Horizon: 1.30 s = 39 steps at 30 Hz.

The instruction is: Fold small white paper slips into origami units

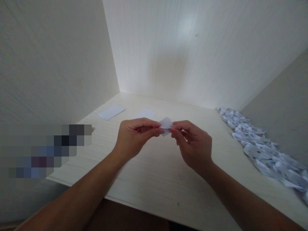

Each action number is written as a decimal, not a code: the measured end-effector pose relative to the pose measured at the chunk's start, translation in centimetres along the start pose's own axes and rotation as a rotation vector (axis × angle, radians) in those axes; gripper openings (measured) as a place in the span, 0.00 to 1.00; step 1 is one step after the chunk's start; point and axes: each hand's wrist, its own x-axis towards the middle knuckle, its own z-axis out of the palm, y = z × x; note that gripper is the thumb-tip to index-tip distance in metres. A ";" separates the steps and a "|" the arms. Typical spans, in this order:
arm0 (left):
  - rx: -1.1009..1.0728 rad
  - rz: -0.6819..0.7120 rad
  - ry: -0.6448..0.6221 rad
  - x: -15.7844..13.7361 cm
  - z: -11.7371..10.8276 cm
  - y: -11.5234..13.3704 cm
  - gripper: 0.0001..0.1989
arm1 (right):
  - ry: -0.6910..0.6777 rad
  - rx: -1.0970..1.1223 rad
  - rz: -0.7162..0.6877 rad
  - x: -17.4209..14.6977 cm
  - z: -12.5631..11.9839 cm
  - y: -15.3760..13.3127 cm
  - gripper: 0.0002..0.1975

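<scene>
Above the middle of the table point(149, 179), both hands hold one small paper point(166, 122). The left hand point(134, 134) pinches its left side between thumb and fingers; the right hand point(196, 141) pinches its right side in the same way. The paper is folded, with one corner pointing up and away and a smaller part showing below the fingertips. Both forearms enter from the near edge.

The table is pale, with a faint streaked grain. Its near edge runs slantwise from the left toward the near middle; the space below is dark. A small dark mark point(178, 204) lies on the surface near that edge.

Three panels enclose the table: left wall point(57, 57), far wall point(134, 41) and right wall point(286, 102). The far wall carries a bright glare point(189, 24), a small mark point(197, 35) and a soft shadow point(169, 64).

At the far left, a white slip point(112, 112) lies flat. A second slip point(146, 112) lies to its right, partly hidden by the left hand. Along the right wall, a long pile point(260, 147) of overlapping folded papers extends from far to near. At the left, a pixelated patch point(48, 157) hides detail.
</scene>
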 end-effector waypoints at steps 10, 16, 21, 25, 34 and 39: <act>-0.100 0.093 -0.080 0.1 0.0 -0.3 0.03 | 0.038 0.144 0.023 0.1 0.2 -0.6 0.03; -0.162 -0.050 -0.015 0.1 0.3 0.2 0.10 | 0.089 0.293 0.168 0.4 0.3 -0.4 0.06; -0.137 -0.083 -0.002 0.1 0.4 0.4 0.10 | 0.073 0.295 0.216 0.6 0.4 -0.6 0.06; -0.078 -0.069 -0.035 0.0 0.1 0.4 0.07 | 0.014 0.326 0.243 0.6 0.2 -0.9 0.03; -0.079 0.034 -0.108 0.0 0.0 0.5 0.06 | 0.011 0.485 0.348 0.7 0.3 -0.6 0.07; -0.070 -0.006 -0.062 0.0 0.2 0.7 0.07 | 0.018 0.479 0.355 0.7 0.3 -0.7 0.06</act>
